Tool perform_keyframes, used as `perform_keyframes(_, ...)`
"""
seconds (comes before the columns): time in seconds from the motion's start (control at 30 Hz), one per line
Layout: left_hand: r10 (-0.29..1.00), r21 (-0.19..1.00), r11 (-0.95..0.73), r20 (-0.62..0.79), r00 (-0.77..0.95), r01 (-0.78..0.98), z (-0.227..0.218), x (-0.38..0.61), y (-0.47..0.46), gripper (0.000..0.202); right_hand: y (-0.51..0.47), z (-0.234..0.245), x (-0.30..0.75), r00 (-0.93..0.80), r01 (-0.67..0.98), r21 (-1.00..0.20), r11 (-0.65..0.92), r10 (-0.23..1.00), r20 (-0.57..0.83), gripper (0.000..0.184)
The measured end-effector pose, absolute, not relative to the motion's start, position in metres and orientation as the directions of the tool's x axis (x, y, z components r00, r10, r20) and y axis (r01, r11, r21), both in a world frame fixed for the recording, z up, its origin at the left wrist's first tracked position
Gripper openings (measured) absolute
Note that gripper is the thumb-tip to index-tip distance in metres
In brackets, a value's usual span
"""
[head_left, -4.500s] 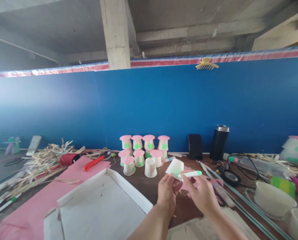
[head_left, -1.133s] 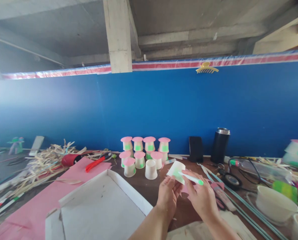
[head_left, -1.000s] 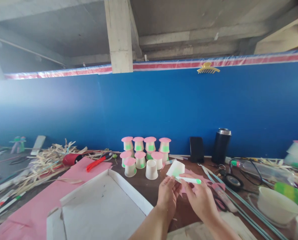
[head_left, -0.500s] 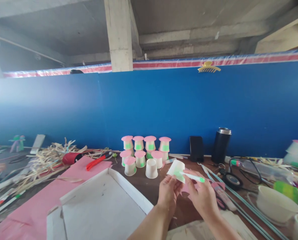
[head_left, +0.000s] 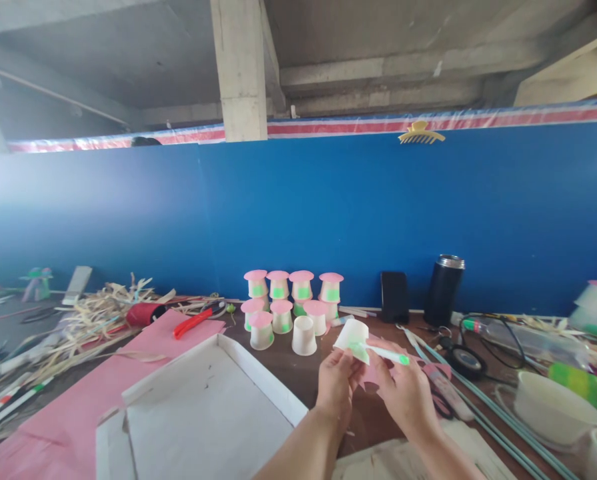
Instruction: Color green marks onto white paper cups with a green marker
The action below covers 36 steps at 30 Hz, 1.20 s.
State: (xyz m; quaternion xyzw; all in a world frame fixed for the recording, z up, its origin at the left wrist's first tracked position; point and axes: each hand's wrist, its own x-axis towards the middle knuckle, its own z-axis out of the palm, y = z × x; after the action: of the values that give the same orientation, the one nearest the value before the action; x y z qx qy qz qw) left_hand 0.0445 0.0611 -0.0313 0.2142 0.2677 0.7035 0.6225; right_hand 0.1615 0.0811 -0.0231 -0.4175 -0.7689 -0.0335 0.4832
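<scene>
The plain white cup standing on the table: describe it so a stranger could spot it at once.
In front of the blue partition stand pink-topped cups. The plain white cup stands right of the frontmost one, narrower end up. It has no pink disc, unlike them, and shows no green, unlike the held cup.

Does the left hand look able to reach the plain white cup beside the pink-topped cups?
Probably yes: only tabletop shows between the left hand and the plain cup, though the hand holds another cup.

held cup point(head_left: 352, 333) right of tray point(head_left: 205, 407); phone point(head_left: 394, 298) behind, just left of bottle point(head_left: 443, 293)
</scene>
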Motion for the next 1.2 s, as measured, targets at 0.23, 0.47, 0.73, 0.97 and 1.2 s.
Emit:
perform_keyframes(0.23,0.992,0.664,-0.085,-0.013,-0.126,-0.743,-0.031,0.044,0.062,0.025,0.083,-0.024,0.161,-0.188,0.677,-0.32,0.663,0.576,0.795,0.025)
perform_keyframes(0.47,0.988,0.651,-0.073,-0.057,-0.144,-0.755,-0.032,0.044,0.063,0.025,0.08,-0.022,0.162,-0.233,0.656,-0.337,0.675,0.607,0.76,0.026)
perform_keyframes(0.73,0.992,0.636,-0.073,-0.036,-0.124,-0.768,-0.033,0.045,0.062,0.024,0.082,-0.022,0.163,-0.167,0.689,-0.318,0.651,0.57,0.804,0.027)
perform_keyframes(0.97,0.991,0.628,-0.083,-0.033,-0.133,-0.773,-0.031,0.044,0.062,0.023,0.081,-0.025,0.161,-0.201,0.658,-0.328,0.678,0.578,0.791,0.026)
perform_keyframes(1.2,0.99,0.681,-0.038,-0.072,-0.118,-0.731,-0.032,0.045,0.064,0.031,0.075,-0.014,0.165,-0.084,0.607,-0.417,0.677,0.576,0.813,0.026)
